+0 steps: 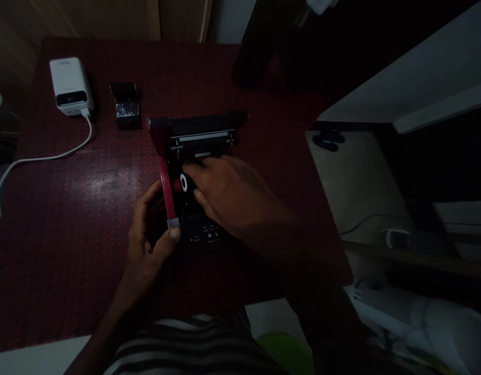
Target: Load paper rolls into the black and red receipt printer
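A small red-and-black printer sits on the table with its lid raised toward the far side. Inside its bay, at the left, a dark roll or spool end with a white ring shows. My left hand grips the printer's left side, thumb on the grey front corner and fingers along the red outer wall. From the right, my right hand reaches into the bay with bent fingers, close to the white ring. Its fingertips are partly hidden in shadow, and what they hold cannot be made out.
A white power bank with a plugged-in white cable lies at the far left of the red patterned table. Beside it stands a small open black case. Dark slippers rest on the floor at right.
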The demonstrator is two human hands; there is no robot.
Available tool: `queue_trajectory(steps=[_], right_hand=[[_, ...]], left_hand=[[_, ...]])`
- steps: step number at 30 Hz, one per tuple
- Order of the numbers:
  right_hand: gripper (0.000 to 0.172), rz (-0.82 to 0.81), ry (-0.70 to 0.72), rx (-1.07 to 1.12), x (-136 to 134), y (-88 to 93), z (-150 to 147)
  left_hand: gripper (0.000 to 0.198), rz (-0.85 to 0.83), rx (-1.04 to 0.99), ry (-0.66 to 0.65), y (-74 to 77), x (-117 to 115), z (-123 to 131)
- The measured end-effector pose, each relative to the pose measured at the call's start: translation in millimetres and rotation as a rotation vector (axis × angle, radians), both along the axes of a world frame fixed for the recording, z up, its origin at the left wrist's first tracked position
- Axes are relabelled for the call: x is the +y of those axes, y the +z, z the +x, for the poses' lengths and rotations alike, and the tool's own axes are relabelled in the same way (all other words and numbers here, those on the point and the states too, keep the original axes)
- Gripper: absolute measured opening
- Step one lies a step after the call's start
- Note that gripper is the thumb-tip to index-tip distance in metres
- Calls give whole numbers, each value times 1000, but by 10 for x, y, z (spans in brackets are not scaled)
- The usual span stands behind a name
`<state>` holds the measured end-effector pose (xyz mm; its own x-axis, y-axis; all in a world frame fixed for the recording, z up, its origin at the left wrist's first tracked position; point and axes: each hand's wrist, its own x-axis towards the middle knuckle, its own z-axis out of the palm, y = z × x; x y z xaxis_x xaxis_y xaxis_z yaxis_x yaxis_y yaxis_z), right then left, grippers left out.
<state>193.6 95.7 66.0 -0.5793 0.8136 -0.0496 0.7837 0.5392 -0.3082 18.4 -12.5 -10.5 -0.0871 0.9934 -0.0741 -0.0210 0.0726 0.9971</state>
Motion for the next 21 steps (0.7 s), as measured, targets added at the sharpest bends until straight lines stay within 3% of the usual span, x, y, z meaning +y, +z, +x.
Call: queue_trajectory(steps=[4,9,12,15,18,21], right_hand=[[34,99,-10,174,-205,102,256],[27,181,-241,554,-257,103,807],[26,182,-405,701,-76,-185,1079],[28,152,-576,790,138,-647,1190],[30,17,-622,831,255,-1044,1125],[24,-23,-632,829,270,-1229,997]], left_hand=[[70,-12,9,12,12,-4,3],[69,-29,29,21,23,-13,0],[69,-30,42,40,54,-18,20],[68,-55,44,48,93,-25,51],[64,-63,30,43,123,-29,72],[60,-60,53,34,143,-25,73]])
